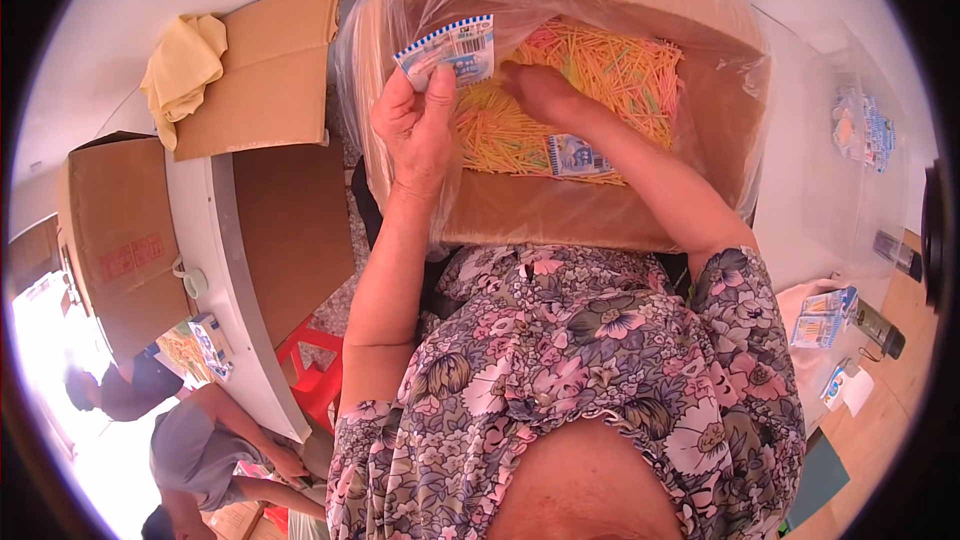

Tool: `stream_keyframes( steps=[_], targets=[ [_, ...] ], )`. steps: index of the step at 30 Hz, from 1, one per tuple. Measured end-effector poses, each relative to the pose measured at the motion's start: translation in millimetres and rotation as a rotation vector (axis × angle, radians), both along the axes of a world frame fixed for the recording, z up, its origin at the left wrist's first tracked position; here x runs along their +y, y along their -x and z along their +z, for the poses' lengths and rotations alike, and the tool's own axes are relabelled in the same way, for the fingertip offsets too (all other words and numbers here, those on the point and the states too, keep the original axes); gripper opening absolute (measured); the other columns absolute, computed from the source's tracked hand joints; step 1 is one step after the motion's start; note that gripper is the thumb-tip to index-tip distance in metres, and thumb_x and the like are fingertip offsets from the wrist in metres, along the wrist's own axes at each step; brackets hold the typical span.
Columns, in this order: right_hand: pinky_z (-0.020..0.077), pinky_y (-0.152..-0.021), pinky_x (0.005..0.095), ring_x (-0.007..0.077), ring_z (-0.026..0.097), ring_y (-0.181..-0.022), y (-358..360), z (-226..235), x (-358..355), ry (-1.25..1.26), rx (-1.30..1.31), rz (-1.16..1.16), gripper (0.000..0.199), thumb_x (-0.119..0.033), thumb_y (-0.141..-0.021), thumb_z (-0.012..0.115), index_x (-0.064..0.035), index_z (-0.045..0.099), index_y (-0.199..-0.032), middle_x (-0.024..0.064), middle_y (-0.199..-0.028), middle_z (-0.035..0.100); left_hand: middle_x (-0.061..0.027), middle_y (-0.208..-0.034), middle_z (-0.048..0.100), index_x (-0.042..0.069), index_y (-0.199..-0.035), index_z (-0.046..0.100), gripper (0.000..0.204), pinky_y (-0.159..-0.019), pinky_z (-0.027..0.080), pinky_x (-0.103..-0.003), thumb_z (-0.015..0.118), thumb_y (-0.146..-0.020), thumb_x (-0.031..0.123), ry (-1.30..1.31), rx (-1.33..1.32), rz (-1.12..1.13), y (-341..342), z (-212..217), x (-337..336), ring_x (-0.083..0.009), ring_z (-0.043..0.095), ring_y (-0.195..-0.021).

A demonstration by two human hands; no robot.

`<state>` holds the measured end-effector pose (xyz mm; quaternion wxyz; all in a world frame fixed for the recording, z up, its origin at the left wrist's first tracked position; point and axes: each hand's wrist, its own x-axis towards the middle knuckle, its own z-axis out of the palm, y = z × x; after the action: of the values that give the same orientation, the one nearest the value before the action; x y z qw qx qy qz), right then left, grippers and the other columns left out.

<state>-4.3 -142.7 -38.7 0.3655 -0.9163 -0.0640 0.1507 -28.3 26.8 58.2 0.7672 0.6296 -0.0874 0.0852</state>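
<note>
My left hand [415,130] is raised over the box's left side, thumb and fingers pinching a small blue-and-white packet [468,40] with a striped edge. In front of me stands a large cardboard box [560,210] lined with a clear plastic bag [375,70]. Inside lies a mass of thin sticks [610,65] in yellow, orange, pink and green. My right hand [545,95] reaches in over the sticks, its fingers curled; what they hold, if anything, is hidden. Near my right forearm, a second blue-and-white packet [578,156] rests on the sticks.
Left of the box are a flat cardboard piece [265,60], a yellow cloth [185,70], another carton [120,240], a mug [190,278] and a red stool [312,370]. Two people [205,440] are at lower left. On the right lie packets [825,318] and a dark bottle [880,330].
</note>
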Motion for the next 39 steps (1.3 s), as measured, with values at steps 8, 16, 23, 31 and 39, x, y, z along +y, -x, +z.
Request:
stream_keyframes(
  steps=[8, 16, 23, 31, 39],
  targets=[
    [0.0485, -0.067, 0.0394, 0.0281, 0.064, -0.082, 9, -29, 54, 0.410, -0.366, 0.615, 0.013, -0.013, -0.077, 0.055, -0.0069, 0.063, -0.085, 0.0124, -0.084, 0.066, -0.0018, -0.096, 0.062, -0.002, -0.105, 0.060, 0.020, -0.078, 0.044, -0.021, 0.060, -0.087, 0.008, -0.019, 0.007, -0.007, -4, -3, -2, -0.0072, 0.055, -0.086],
    [0.0467, -0.071, 0.0397, 0.0267, 0.061, -0.083, 11, -7, 29, 0.339, -0.637, 0.476, 0.016, -0.010, -0.073, 0.057, -0.0085, 0.064, -0.088, 0.0108, -0.085, 0.065, -0.0013, -0.097, 0.062, -0.001, -0.105, 0.060, 0.020, -0.078, 0.044, -0.021, 0.060, -0.087, 0.008, 0.009, 0.006, 0.008, -1, -1, 2, -0.0071, 0.055, -0.088],
    [0.0485, -0.067, 0.0334, 0.0185, 0.060, -0.077, 6, -8, -3, -0.707, 0.474, -0.370, 0.015, -0.014, -0.087, 0.052, -0.0042, 0.059, -0.097, 0.0061, -0.084, 0.062, -0.0013, -0.097, 0.062, -0.002, -0.105, 0.060, 0.020, -0.078, 0.044, -0.021, 0.059, -0.087, 0.007, 0.029, 0.007, -0.009, -3, 0, 3, -0.0071, 0.055, -0.087],
    [0.0455, -0.058, 0.0261, 0.0137, 0.054, -0.063, -61, -2, 3, -1.225, 0.449, -0.589, 0.016, -0.017, -0.088, 0.054, -0.0086, 0.057, -0.101, 0.0027, -0.078, 0.059, -0.0017, -0.096, 0.062, -0.002, -0.105, 0.060, 0.020, -0.077, 0.045, -0.022, 0.060, -0.087, 0.007, 0.016, 0.010, 0.016, -3, -2, -1, -0.0073, 0.056, -0.086],
    [0.0203, -0.039, 0.0218, 0.0055, 0.031, -0.045, -40, 6, 23, -1.011, 0.544, -0.519, 0.008, -0.022, -0.086, 0.054, -0.0153, 0.054, -0.080, -0.0069, -0.059, 0.044, -0.0022, -0.096, 0.063, -0.002, -0.104, 0.061, 0.019, -0.077, 0.045, -0.022, 0.060, -0.086, 0.006, 0.011, 0.008, 0.029, -4, -3, 4, -0.0075, 0.057, -0.086]
  ],
)
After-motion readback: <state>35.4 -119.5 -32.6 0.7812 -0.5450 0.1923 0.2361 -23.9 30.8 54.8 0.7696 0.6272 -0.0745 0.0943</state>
